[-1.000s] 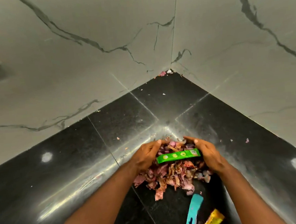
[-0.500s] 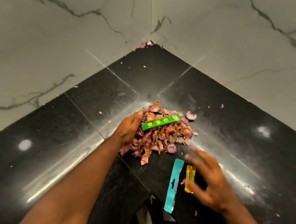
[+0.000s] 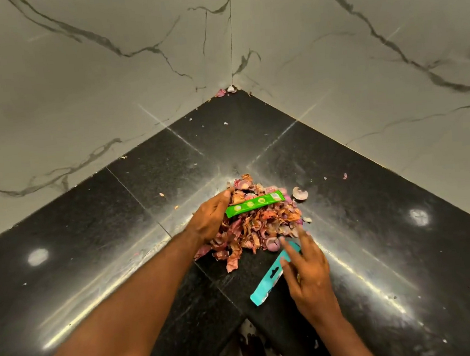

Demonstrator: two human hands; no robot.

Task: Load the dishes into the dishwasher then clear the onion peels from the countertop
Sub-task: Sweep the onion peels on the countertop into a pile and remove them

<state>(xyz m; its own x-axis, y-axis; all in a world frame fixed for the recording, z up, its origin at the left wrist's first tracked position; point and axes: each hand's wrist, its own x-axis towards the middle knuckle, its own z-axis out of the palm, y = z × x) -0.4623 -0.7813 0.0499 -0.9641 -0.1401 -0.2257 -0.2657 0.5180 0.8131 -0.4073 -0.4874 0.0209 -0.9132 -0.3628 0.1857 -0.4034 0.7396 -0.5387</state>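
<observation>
Peel-clearing step, seen from the head camera, left to right. The left hand (image 3: 210, 219) cups the left flank of the peels (image 3: 257, 227), fingers bent against the heap but closed round nothing, acting as a stop. The peels sit heaped on the black countertop (image 3: 97, 248), a little in front of its inner corner; a green wrapper (image 3: 255, 203) lies across the top of the heap. Loose scraps lie apart: one curled piece (image 3: 300, 193) just right of the heap, two more in the far corner (image 3: 225, 90). The right hand (image 3: 305, 268) lies open, fingers straight, over a teal wrapper (image 3: 269, 278) just before the heap; whether it touches the wrapper cannot be told. No dishes or dishwasher are in view. Judged next: the right hand sweeps the wrapper and near peels into the heap, against the left, so both can lift the mass together.
</observation>
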